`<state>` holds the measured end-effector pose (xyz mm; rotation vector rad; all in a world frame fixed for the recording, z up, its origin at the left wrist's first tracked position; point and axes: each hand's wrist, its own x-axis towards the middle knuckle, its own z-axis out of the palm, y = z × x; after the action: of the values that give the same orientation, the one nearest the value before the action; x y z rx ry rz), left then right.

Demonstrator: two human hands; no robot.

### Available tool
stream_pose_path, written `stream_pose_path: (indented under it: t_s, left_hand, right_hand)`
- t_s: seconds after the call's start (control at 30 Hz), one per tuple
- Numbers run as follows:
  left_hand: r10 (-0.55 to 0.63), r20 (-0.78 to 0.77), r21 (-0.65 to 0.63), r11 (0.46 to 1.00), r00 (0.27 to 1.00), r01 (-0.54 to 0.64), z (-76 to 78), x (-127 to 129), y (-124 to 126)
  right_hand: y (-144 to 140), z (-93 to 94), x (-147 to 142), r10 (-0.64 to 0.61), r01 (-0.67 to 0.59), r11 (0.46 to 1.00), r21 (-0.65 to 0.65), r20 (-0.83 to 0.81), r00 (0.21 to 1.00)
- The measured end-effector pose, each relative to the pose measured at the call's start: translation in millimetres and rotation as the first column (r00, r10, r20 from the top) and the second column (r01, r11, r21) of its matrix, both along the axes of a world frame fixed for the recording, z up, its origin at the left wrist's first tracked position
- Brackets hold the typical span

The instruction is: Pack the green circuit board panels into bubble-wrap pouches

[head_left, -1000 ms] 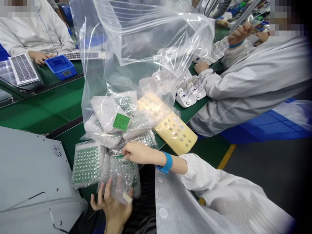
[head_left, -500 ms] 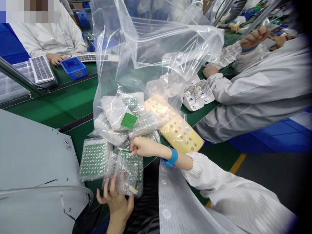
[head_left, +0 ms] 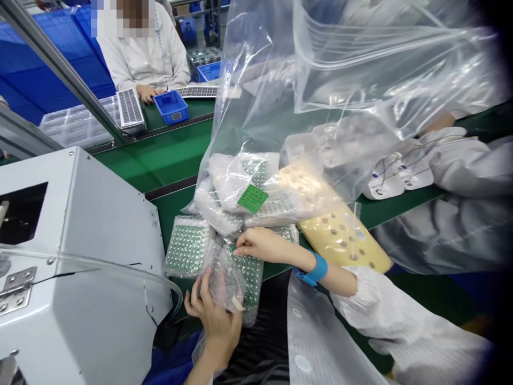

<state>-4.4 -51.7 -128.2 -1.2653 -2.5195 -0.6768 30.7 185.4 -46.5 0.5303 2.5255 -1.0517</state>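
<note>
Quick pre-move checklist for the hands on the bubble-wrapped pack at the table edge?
1. Left hand grips the bubble-wrapped pack from below: ok.
2. Right hand fingertips on the pack's top edge: ok.
3. Pack fully on the table: not ok, it overhangs the near edge.
4. Second pack lies flat beside it: ok.
5. Big clear bag clear of the hands: cannot tell, its bottom lies close behind.

Green conveyor belt (head_left: 160, 155), white machine housing (head_left: 92, 224), blue crates (head_left: 60, 48)
</note>
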Motion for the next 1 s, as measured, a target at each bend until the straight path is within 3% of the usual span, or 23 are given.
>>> stream_pose_path:
  t_s: [0.27,0.6,1.0]
  left_hand:
    - [0.031,0.103,-0.025,0.999,0.994,-0.028,1.0,10.1,6.5]
    - [-0.023,-0.004,-0.025,0.999,1.0,0.023,1.8,8.1,4.1]
    - [-0.02,0.039,0.039,0.999,0.999,0.018,-6.8,10.2,2.2]
  right_hand:
    - [-8.7,-7.7,5.2,0.02,-0.019,0.986,0.168,0.0,1.0]
    - [-15.7,-3.4,9.3,-0.014,0.0,0.938,0.347,0.039,0.999]
    - [-9.3,4.2,10.0,-0.048,0.043,0.92,0.39,0.003,0.999]
